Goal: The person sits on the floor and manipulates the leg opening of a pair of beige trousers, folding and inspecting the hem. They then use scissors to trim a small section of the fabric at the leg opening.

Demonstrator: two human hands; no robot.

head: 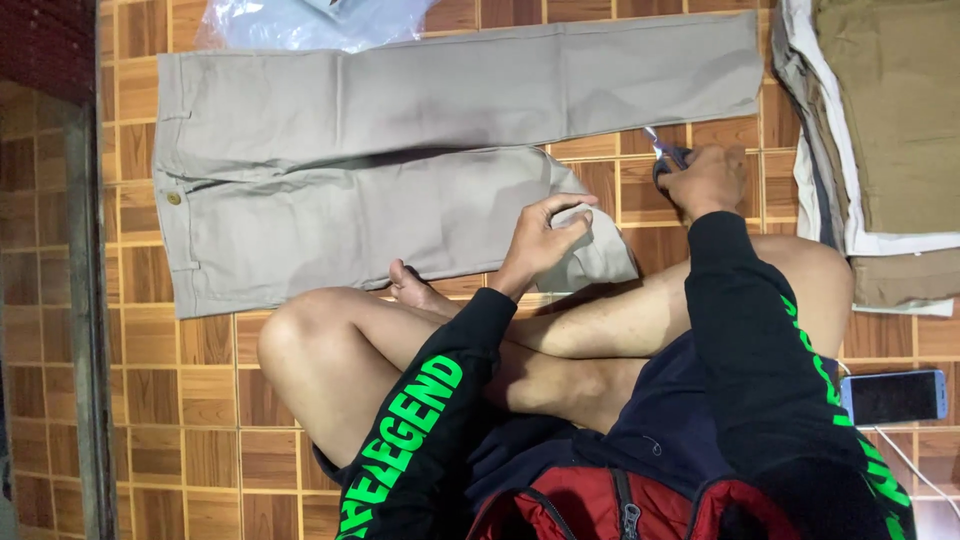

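A pair of light beige trousers (400, 150) lies flat on the wood-patterned tiled floor, waistband to the left, legs running right. My left hand (545, 235) pinches the cut end of the nearer trouser leg and lifts the cloth a little. My right hand (705, 180) rests on the floor just right of that leg end and grips a pair of scissors (662, 150), blades pointing up toward the far leg's hem. Both arms wear black sleeves with green lettering. My crossed bare legs sit below the trousers.
A stack of folded garments (880, 130), khaki and white, lies at the right. A clear plastic bag (300, 20) lies above the trousers. A phone (895, 395) with a white cable lies on the floor at the right. A red bag (620, 505) sits in my lap.
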